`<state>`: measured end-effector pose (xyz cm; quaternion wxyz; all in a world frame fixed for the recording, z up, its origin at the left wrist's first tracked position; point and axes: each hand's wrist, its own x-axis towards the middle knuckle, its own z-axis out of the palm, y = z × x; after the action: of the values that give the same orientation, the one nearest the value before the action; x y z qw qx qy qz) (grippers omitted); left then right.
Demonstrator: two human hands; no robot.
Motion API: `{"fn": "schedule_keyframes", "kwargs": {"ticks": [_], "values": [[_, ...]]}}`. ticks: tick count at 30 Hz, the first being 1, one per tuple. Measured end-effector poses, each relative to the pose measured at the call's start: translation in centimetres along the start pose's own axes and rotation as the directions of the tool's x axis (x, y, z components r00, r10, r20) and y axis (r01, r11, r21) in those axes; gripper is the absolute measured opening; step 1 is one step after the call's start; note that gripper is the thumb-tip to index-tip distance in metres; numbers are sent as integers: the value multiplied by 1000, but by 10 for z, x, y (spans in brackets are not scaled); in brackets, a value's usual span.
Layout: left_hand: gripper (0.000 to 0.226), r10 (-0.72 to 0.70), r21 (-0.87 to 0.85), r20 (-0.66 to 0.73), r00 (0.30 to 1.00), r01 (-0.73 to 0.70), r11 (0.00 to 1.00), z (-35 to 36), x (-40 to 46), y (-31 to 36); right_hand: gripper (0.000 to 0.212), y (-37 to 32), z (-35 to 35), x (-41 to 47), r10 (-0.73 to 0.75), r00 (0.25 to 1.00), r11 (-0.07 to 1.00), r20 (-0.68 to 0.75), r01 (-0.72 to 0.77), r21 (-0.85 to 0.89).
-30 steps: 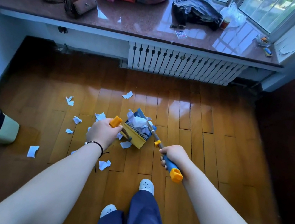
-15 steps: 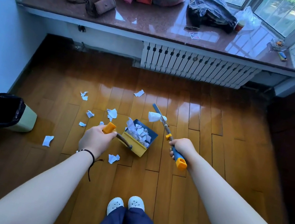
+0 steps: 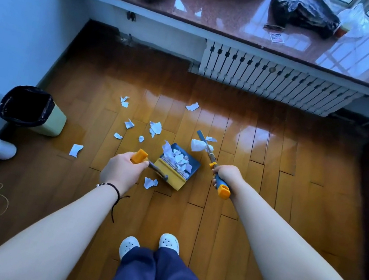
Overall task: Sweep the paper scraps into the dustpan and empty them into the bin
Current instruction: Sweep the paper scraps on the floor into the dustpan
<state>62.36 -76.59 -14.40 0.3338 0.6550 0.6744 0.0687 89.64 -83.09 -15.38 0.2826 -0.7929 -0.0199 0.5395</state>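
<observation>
While standing on a glossy wooden floor (image 3: 270,179), facing a white radiator (image 3: 270,81) under a cluttered stone sill (image 3: 225,16). At far left by the wall, a pale green bin (image 3: 35,111) lined with a black bag, well apart from the mess. Centre floor: a blue and yellow dustpan (image 3: 177,168) heaped with torn paper, left hand (image 3: 121,170) wrapped tight round its orange grip. Right hand (image 3: 226,175) clenched on the blue and orange handle of a broom (image 3: 210,155), its head seemingly snagged with white paper, though blurred. Loose paper scraps (image 3: 155,128) scattered left of and beyond the pan.
</observation>
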Motion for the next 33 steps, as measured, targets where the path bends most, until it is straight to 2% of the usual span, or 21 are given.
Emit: {"fn": "schedule_keyframes", "kwargs": {"ticks": [5, 8, 14, 21, 27, 33], "values": [[28, -3, 2, 1, 1000, 3, 1000, -9, -8, -21, 2, 14, 22, -7, 6, 1000, 1000, -9, -6, -20], [27, 33, 22, 6, 999, -33, 999, -21, -17, -41, 7, 24, 36, -14, 37, 999, 999, -19, -37, -9], [39, 51, 16, 16, 999, -51, 999, -56, -44, -109, 18, 59, 83, -44, -10, 998, 1000, -62, 10, -8], [42, 36, 0, 23, 999, -36, 999, -108, -85, -203, 23, 124, 163, -81, 0, 997, 1000, -81, 2, 31], [47, 37, 23, 28, 999, -38, 999, -140, -103, -262, 20, 161, 213, -120, 28, 998, 999, -63, -26, 28], [44, 29, 77, 38, 999, -32, 997, -159, -103, -287, 13, 181, 239, -142, 89, 995, 996, -36, -88, 16]]}}
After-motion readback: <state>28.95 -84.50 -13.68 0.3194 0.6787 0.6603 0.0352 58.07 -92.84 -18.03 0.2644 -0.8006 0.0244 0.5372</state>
